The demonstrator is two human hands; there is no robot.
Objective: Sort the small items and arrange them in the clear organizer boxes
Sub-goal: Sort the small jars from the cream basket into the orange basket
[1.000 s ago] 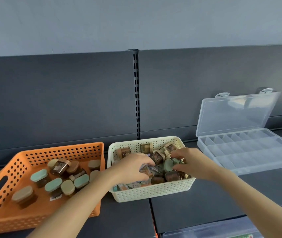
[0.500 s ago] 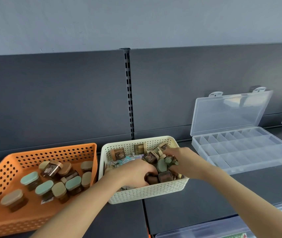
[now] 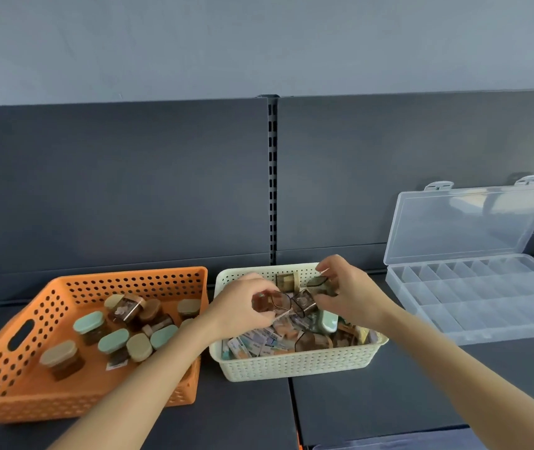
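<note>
A cream perforated basket (image 3: 295, 365) in front of me holds several small brown clear boxes and flat paper packets. Both hands are raised just above its contents. My left hand (image 3: 239, 308) pinches a small clear brown box (image 3: 272, 302). My right hand (image 3: 348, 292) grips another small clear brown box (image 3: 319, 284), and a third box (image 3: 304, 302) hangs between the two hands. To the right a clear organizer box (image 3: 486, 297) lies with its lid tilted up and its compartments bare.
On the left an orange perforated basket (image 3: 48, 397) holds several small jars with green and beige lids (image 3: 113, 341). All of this rests on a dark shelf (image 3: 373, 394) with a dark back panel (image 3: 129, 190). Another clear box edge (image 3: 421, 444) shows at the bottom.
Both hands have lifted out of the cream basket's pile, each now holding a small brown box. The view has shifted, so the baskets appear further right.
</note>
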